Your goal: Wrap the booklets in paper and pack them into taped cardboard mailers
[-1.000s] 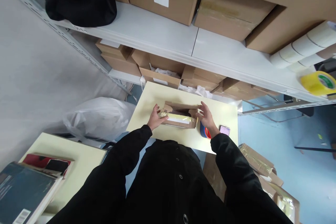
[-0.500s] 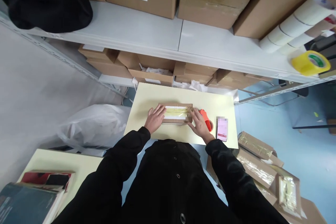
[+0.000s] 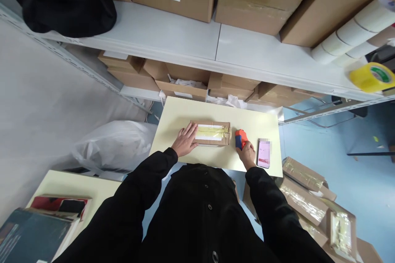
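Note:
A small cardboard box [image 3: 212, 143] with a white label and yellowish clear tape along its top lies on the pale yellow table [image 3: 175, 111]. My left hand [image 3: 186, 139] rests flat over the box's left end, fingers stretched out. To the right of the box, my right hand [image 3: 247, 154] is wrapped round the handle of an orange and blue tape dispenser [image 3: 240, 137]. The dispenser is apart from the box. Just right of that hand lies a phone [image 3: 264, 153] with a lit pinkish screen.
Behind the table stands a shelf [image 3: 247, 57] bearing large cartons, white tape rolls [image 3: 348, 37], a yellow tape roll [image 3: 372, 77] and a black cap [image 3: 64, 4]. Taped parcels [image 3: 305, 199] are piled at lower right. A white plastic bag [image 3: 117, 146] and books [image 3: 33, 234] are at left.
My right hand has left the box's right end, moved right and closed on the tape dispenser, which is now turned. My left hand has stayed on the box.

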